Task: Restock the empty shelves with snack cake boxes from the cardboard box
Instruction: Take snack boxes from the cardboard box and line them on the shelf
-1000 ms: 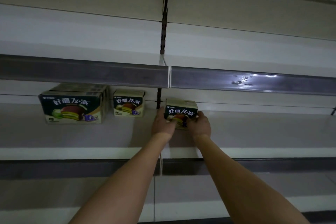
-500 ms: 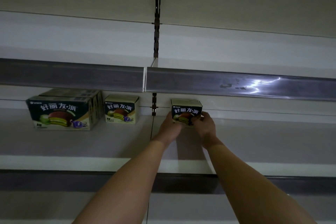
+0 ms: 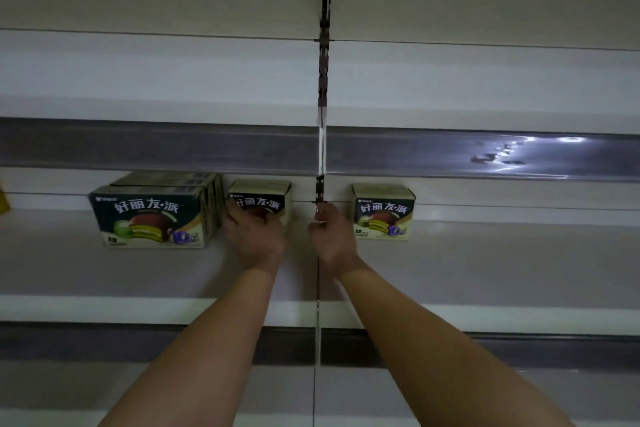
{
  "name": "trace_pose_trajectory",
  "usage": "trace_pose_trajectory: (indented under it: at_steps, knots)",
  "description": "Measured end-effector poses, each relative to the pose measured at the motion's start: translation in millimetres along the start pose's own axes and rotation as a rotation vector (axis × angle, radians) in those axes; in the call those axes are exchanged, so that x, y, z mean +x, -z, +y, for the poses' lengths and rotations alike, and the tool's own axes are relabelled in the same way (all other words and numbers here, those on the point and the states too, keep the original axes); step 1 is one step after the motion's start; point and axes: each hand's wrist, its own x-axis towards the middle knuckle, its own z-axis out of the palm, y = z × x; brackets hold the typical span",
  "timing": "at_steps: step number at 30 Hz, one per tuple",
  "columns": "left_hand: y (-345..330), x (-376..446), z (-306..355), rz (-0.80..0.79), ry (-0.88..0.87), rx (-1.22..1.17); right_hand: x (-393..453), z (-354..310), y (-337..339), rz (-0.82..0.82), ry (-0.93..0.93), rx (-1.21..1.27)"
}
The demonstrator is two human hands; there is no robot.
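Observation:
Dark snack cake boxes stand at the back of the white shelf [image 3: 485,270]. A wide box [image 3: 152,215] with more stacked behind it is on the left. A small box [image 3: 258,199] stands beside it, and my left hand [image 3: 254,239] grips its front, covering the lower half. Another small box [image 3: 382,211] stands alone to the right of the shelf joint. My right hand [image 3: 332,236] hovers between the two small boxes with fingers loosely curled, holding nothing and touching neither. The cardboard supply box is out of view.
A dark slotted upright [image 3: 323,80] runs down the back wall at the shelf joint. The grey front rail [image 3: 450,152] of the shelf above overhangs the boxes. A yellow tag [image 3: 3,204] shows at the far left edge.
Both hands let go of the right small box, which now stands alone on the shelf. My left hand moved left onto the middle small box; my right hand drew back a little.

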Motion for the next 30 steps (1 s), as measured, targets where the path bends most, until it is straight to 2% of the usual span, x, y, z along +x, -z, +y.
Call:
trace_pose_trajectory:
  at_steps: [2, 4, 9, 12, 15, 20, 26, 30]
  knots:
    - [7.0, 15.9, -6.1, -0.128, 0.073, -0.03, -4.0, -12.2, -14.3, -0.192, -0.045, 0.05]
    - [11.9, 29.0, -11.6, -0.223, 0.12, -0.124, -6.0, -22.0, -21.5, -0.309, -0.095, 0.094]
    - [33.9, 41.8, -12.8, -0.448, 0.168, -0.298, 3.6, -36.9, -32.7, -0.327, -0.193, 0.169]
    - [36.4, 41.3, -17.5, -0.531, 0.133, -0.28, 13.3, -43.0, -42.8, -0.302, -0.214, 0.184]
    - [29.9, 45.5, -28.5, -0.522, 0.11, -0.164, 17.1, -37.7, -49.6, -0.219, -0.262, 0.291]
    - [26.8, 11.9, -6.3, -0.525, -0.001, -0.097, -3.0, -22.4, -31.9, 0.201, -0.274, 0.319]
    - [11.0, -58.1, 27.7, -0.432, -0.016, -0.147, -24.7, -0.7, 13.8, 0.505, -0.164, -0.02]
    - [0.9, -88.6, 35.0, -0.48, -0.036, -0.103, -36.2, 13.3, 49.5, 0.612, -0.159, -0.2]
